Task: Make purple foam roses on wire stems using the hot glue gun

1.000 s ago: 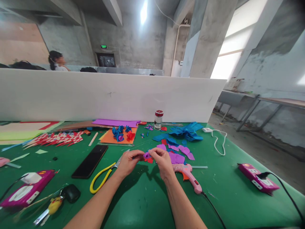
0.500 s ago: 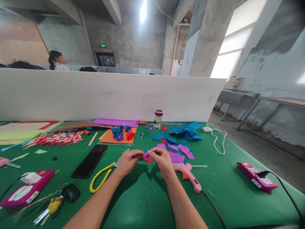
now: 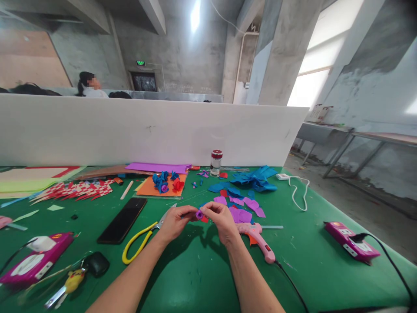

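Between my two hands is a small rolled purple paper flower [image 3: 199,214], gripped from both sides at the fingertips. My left hand [image 3: 176,221] pinches its left side, and my right hand [image 3: 221,218] pinches its right side. Red paper pieces [image 3: 205,219] lie just behind and below the flower. Purple paper petals [image 3: 241,214] are spread beyond my right hand. A pink glue gun [image 3: 257,237] lies right beside my right wrist. Yellow-handled scissors [image 3: 140,241] rest left of my left hand, their blades partly hidden by it.
A black phone [image 3: 123,221] lies at left. Finished paper flowers [image 3: 162,180] sit on an orange sheet [image 3: 148,189]. Behind stand a glass jar [image 3: 216,163] and a white divider [image 3: 146,130]. Magenta power strips [image 3: 352,241] are at both sides. A person [image 3: 91,87] is beyond the divider.
The purple flower has turned and shifted slightly left between my fingers, its rolled end facing me more. The person beyond the divider has moved to the right.
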`<state>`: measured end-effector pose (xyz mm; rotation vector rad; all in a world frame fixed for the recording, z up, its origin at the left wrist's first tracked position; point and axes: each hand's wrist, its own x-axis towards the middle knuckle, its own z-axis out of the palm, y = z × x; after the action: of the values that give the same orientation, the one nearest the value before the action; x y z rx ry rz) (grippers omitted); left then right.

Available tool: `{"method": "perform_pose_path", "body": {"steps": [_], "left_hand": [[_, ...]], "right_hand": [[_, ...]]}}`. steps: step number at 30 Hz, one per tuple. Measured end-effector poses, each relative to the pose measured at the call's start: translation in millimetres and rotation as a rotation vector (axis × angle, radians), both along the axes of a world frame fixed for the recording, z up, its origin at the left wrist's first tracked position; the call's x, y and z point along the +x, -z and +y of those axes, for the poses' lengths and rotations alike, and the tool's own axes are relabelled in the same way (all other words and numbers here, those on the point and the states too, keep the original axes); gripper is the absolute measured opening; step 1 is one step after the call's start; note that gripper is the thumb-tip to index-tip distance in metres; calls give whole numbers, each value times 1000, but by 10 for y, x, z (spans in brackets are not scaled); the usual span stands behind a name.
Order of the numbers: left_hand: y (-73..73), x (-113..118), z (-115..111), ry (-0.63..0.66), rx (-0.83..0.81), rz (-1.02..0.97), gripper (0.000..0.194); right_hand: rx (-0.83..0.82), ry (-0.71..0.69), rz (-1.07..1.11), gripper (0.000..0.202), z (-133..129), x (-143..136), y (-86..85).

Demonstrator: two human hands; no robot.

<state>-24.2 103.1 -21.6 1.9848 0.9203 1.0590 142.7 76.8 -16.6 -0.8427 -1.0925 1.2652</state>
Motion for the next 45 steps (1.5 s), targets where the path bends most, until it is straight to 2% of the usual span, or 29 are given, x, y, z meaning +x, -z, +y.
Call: {"method": "perform_pose_path", "body": {"steps": [9, 14, 16, 20, 24, 27, 31, 38, 45], "left_hand": [[-28, 9, -8, -19, 13, -10, 18], [-25, 14, -5, -26, 24, -3, 16], [0, 20, 2, -16, -6, -19, 16], [60, 32, 26, -53, -71, -108, 14], [84, 33, 49, -112, -122, -231, 13], [81, 21, 65, -159, -53, -261, 9], [89, 3, 90, -195, 43, -248, 10], [147, 14, 106, -153, -25, -247, 4], [122, 56, 81, -155, -165, -335, 3]], "right_hand": [[-74, 9, 0, 22, 35, 19, 59], [-216, -159, 169, 24, 61, 25, 100], [-235, -174, 252, 27, 58, 27, 87], [-194, -121, 320, 33, 52, 30, 56], [-87, -134, 238, 34, 40, 19, 50], [-32, -151, 141, 31, 14, 8, 44], [58, -101, 38, 25, -6, -11, 35], [41, -22, 49, 21, 19, -37, 43], [4, 34, 97, 24, 34, -25, 66]]}}
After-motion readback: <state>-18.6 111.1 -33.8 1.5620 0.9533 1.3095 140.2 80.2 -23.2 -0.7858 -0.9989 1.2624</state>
